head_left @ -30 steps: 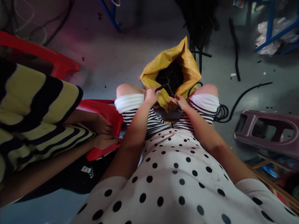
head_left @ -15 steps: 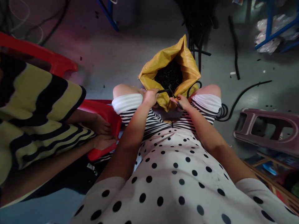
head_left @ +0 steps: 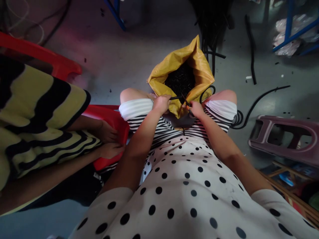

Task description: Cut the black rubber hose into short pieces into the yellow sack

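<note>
My left hand (head_left: 161, 103) is closed around a black tube (head_left: 175, 98), whose free end points right over the near edge of a yellow sack (head_left: 161, 71). Closed on the handles of a pair of scissors (head_left: 184, 99) is my right hand (head_left: 196, 109); the blades point up and left, close to the tube's end. Inside the sack, between my knees, lies a heap of short black pieces (head_left: 180, 79). A loop of black tubing (head_left: 211, 88) curves beside the sack's right edge.
Left, a person in a striped shirt (head_left: 37, 96) rests their hands by a red chair (head_left: 112, 121). A mauve stool (head_left: 286, 136) stands right. Long black tubes (head_left: 251, 49) lie on the floor, with blue metal legs (head_left: 289, 23) beyond.
The scissors' blades and handles have shifted slightly in my right hand, and the orange on the handles shows less. My left hand still holds the tube in nearly the same place.
</note>
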`<state>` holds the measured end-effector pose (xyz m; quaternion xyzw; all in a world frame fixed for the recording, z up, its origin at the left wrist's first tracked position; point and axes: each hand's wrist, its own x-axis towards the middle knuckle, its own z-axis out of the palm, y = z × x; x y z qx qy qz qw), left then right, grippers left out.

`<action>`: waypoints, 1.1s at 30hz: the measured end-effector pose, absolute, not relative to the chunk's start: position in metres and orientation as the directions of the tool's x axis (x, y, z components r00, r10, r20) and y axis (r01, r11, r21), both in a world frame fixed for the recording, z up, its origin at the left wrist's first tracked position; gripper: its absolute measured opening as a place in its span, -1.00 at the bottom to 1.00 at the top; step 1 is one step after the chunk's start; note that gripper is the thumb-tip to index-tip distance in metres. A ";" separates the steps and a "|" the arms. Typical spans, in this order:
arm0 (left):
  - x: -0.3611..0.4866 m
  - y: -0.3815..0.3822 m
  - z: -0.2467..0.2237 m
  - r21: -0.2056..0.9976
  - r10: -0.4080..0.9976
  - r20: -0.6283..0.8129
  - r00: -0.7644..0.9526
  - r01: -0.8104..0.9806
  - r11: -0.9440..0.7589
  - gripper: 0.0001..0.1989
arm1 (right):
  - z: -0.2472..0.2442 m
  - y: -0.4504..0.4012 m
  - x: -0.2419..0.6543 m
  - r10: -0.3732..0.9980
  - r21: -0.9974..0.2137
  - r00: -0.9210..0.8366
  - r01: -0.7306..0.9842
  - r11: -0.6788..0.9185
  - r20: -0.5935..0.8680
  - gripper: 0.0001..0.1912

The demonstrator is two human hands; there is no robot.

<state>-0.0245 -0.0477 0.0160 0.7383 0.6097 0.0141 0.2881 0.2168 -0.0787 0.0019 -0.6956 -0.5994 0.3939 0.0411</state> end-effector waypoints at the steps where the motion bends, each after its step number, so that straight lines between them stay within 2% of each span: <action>1: -0.025 -0.046 0.015 0.454 0.918 -0.324 0.230 0.889 -0.063 -0.66 | 0.002 -0.079 0.217 0.871 -0.555 -0.019 0.778 -0.296 -0.491 -0.47; 4: -0.027 -0.042 0.010 0.505 0.944 -0.293 0.153 0.863 0.017 -0.61 | 0.004 -0.081 0.216 0.848 -0.655 -0.030 0.651 -0.385 -0.529 -0.40; 7: -0.026 -0.040 0.007 0.560 0.952 -0.277 0.129 0.827 0.051 -0.58 | 0.007 -0.083 0.213 0.784 -0.692 -0.104 0.551 -0.467 -0.612 -0.36; 12: -0.021 -0.042 0.008 0.576 0.947 -0.285 0.149 0.817 0.044 -0.62 | 0.010 -0.082 0.206 0.790 -0.688 -0.149 0.602 -0.405 -0.595 -0.29; 16: -0.019 -0.043 0.011 0.575 0.937 -0.299 0.181 0.818 0.026 -0.63 | 0.013 -0.080 0.201 0.801 -0.714 -0.168 0.580 -0.392 -0.575 -0.27; 21: -0.019 -0.046 0.013 0.568 0.919 -0.319 0.234 0.823 -0.012 -0.63 | 0.011 -0.081 0.196 0.811 -0.685 -0.151 0.634 -0.359 -0.565 -0.29; 26: -0.019 -0.045 0.011 0.568 0.911 -0.342 0.232 0.823 0.003 -0.62 | 0.006 -0.083 0.194 0.854 -0.683 -0.172 0.685 -0.255 -0.491 -0.31; 30: -0.019 -0.043 0.009 0.630 0.915 -0.352 0.198 0.773 0.075 -0.58 | 0.007 -0.083 0.195 0.866 -0.677 -0.144 0.689 -0.260 -0.479 -0.32; 33: -0.021 -0.043 0.010 0.632 0.919 -0.338 0.204 0.772 0.061 -0.56 | 0.010 -0.082 0.196 0.877 -0.670 -0.105 0.689 -0.275 -0.468 -0.32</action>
